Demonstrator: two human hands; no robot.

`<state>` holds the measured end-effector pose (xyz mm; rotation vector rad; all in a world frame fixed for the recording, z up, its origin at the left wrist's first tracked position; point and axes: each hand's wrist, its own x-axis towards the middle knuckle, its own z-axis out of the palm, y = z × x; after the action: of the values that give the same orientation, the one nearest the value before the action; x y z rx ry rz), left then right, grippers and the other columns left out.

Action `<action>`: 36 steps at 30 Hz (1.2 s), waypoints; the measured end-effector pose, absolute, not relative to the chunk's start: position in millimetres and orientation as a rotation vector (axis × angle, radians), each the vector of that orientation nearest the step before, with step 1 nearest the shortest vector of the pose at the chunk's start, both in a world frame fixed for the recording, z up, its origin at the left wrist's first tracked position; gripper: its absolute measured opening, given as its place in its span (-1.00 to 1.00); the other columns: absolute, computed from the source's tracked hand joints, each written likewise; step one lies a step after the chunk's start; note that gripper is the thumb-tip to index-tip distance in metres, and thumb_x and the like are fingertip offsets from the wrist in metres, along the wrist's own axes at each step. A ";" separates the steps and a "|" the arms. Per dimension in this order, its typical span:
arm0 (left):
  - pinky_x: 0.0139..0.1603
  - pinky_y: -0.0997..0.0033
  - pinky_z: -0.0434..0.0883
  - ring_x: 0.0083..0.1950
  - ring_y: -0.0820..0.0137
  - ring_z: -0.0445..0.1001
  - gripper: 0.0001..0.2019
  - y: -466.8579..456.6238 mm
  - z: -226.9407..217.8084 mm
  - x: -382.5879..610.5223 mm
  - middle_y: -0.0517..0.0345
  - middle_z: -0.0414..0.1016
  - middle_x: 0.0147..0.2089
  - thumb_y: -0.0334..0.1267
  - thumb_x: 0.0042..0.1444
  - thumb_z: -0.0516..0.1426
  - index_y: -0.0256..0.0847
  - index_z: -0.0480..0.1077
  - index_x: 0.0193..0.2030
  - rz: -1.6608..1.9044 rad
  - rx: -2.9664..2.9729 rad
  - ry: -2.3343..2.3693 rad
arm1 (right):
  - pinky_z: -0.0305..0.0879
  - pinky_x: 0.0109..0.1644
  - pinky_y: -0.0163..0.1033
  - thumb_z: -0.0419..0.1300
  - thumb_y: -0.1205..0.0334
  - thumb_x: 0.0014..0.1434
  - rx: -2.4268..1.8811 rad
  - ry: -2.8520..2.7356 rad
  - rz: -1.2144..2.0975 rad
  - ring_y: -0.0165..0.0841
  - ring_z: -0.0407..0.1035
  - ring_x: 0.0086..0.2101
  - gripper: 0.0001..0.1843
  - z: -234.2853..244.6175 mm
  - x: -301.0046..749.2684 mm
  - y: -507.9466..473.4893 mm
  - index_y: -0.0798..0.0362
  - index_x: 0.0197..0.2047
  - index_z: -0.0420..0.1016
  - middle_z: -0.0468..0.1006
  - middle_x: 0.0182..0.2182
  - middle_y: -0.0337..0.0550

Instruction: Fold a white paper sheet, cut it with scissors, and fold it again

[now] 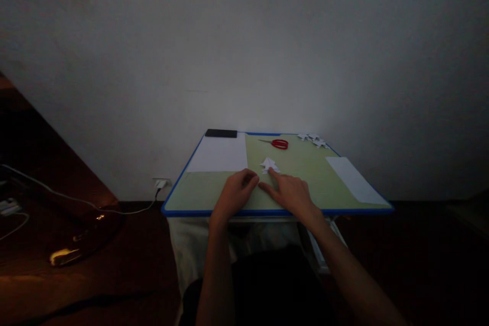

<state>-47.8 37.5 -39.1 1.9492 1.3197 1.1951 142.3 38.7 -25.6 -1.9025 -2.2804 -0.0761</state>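
Observation:
A small white folded-paper figure [268, 163], shaped somewhat like an origami frog, lies near the middle of the green-topped table [301, 183]. My right hand [291, 191] reaches to it with the index finger stretched out, its tip touching the near part of the figure. The thumb is spread away from that finger. Just left of the figure, my left hand [237, 191] rests at the table with fingers curled and the thumb against them; nothing shows in it. Beyond the figure lie red-handled scissors [279, 144], blades pointing left.
Several similar folded-paper figures [314, 140] lie together at the back right. White paper sheets [219, 153] cover the back left, with a dark flat object [220, 133] at their far edge. Another paper strip [355, 181] lies right. A charger cable [130, 211] runs from the wall outlet.

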 end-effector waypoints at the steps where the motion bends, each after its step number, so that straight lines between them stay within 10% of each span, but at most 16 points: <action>1: 0.01 0.20 0.51 -0.13 0.20 0.64 -0.79 37.6 -39.2 -47.9 0.01 0.70 -0.16 -0.11 0.31 0.15 -0.17 0.53 -0.16 1.195 1.949 1.321 | 0.44 0.08 0.05 -0.08 -0.42 0.42 -1.905 -2.277 -0.083 0.06 0.62 0.04 -0.18 -25.8 142.3 38.4 -0.06 0.49 0.28 0.71 0.06 0.20; 20: 0.03 0.18 0.53 -0.11 0.18 0.66 -0.79 35.2 -37.6 -47.2 0.02 0.71 -0.16 -0.11 0.32 0.15 -0.16 0.55 -0.15 1.198 1.948 1.335 | 0.43 0.03 0.03 0.02 -0.47 0.35 -1.929 -2.179 -0.033 0.10 0.64 0.00 -0.03 -24.0 140.9 45.5 -0.04 0.58 0.04 0.74 -0.04 0.19; 36: 0.02 0.19 0.54 -0.11 0.19 0.66 -0.79 34.7 -38.4 -47.1 0.02 0.72 -0.17 -0.11 0.34 0.15 -0.16 0.55 -0.15 1.197 1.936 1.328 | 0.42 0.11 0.04 -0.04 -0.44 0.40 -1.866 -2.296 -0.049 0.07 0.61 0.06 -0.16 -24.0 146.8 47.4 -0.05 0.47 0.33 0.71 0.04 0.16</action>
<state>-47.1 34.7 -38.4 1.9363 1.3278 1.1973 146.8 47.4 -24.0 -1.8655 -2.2963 -0.0491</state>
